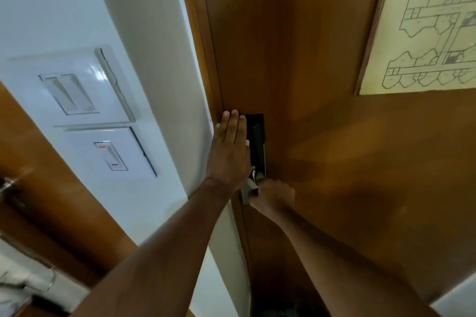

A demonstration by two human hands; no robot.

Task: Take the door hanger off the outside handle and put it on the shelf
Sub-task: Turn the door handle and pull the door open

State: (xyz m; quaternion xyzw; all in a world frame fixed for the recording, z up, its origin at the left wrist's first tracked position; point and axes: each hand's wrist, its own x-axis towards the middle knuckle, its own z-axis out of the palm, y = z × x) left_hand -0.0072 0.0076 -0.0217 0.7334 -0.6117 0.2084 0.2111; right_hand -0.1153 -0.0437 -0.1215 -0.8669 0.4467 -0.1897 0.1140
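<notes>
View: you look down and fwd at a closed-looking wooden door (296,59), very close, wide-angle bend on all edges.
Left hand (230,148): yours, flat against the door edge beside the frame, fingers straight and together, palm to the wood, holding nothing. It covers the left part of the lock plate.
Right hand (274,198): yours, curled into a fist around the metal handle (247,192), just below the lock plate. Only a short grey piece of handle shows between your two hands.
Lock plate (257,141): black, tall, narrow, set in the door near its left edge.
Door hanger: not in view; you are on the side of the door with the floor plan, so can't tell where it hangs.
Floor plan (422,26): pale sheet w/ line drawing of rooms, fixed to the door, upper right.
Wall (64,8): white, left of the door frame.
Switches (87,116): two white switch plates on that wall, one above the other; lower one has small red marks.
Far left: second wooden panel w/ a blurred metal handle (10,185), well apart from your hands.
</notes>
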